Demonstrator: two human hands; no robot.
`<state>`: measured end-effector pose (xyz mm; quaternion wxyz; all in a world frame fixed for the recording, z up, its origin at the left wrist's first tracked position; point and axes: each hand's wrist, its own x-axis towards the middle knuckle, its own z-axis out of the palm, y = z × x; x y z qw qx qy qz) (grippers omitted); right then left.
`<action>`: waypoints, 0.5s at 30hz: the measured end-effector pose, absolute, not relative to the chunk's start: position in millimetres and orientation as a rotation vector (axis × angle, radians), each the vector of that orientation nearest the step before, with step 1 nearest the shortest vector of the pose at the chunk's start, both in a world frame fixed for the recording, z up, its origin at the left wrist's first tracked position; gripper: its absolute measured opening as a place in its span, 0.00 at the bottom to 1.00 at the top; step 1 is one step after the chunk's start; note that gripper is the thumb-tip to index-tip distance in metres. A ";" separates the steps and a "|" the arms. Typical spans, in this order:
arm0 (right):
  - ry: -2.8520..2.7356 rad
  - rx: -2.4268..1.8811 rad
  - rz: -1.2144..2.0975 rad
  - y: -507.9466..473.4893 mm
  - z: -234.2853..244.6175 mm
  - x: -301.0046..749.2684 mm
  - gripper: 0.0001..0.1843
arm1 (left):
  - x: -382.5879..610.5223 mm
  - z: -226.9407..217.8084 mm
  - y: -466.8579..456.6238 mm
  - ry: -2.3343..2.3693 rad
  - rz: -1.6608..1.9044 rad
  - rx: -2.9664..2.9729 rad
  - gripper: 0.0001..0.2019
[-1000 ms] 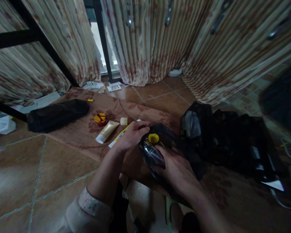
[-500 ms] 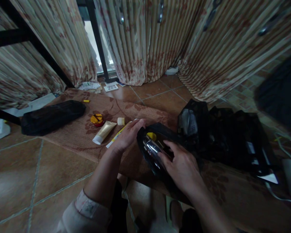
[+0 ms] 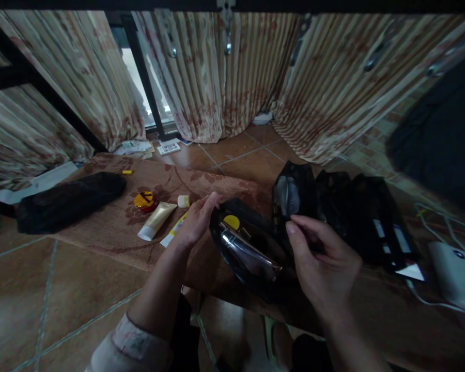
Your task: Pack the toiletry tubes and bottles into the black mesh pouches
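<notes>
A black pouch lies open in front of me, with a shiny silvery packet and a round yellow item inside. My left hand grips its left rim, fingertips at the edge. Just right of the opening, my right hand is closed in a pinch; a small dark thing may be at its fingertips, too dim to make out. Left of my left hand lie a gold tube with a white cap, a yellow-and-white tube partly under the hand, a cream-coloured cap and a red-and-gold round jar.
Several black mesh bags stand in a row at the right, beside a white device with a cable. A long black bundle and a small yellow piece lie on the brown cloth. Striped curtains hang behind.
My right hand has come out of the pouch, moving right, and its fingers are now pinched together. My left hand stays at the rim. The view has shifted slightly.
</notes>
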<state>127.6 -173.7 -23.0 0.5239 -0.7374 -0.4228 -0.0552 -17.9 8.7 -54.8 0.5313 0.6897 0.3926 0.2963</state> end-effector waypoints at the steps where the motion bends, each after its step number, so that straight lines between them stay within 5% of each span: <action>1: -1.007 -1.785 -0.081 -173.3 -25.8 131.0 0.08 | -15.0 -55.9 7.7 0.961 0.738 1.632 0.29; 9: -1.166 -1.906 0.336 -177.3 -33.9 141.4 0.27 | 4.4 -70.5 3.3 1.160 1.033 1.574 0.24; 15: -1.325 -2.000 0.470 -187.2 -27.0 149.5 0.34 | -11.2 -56.8 8.5 0.997 0.768 1.474 0.22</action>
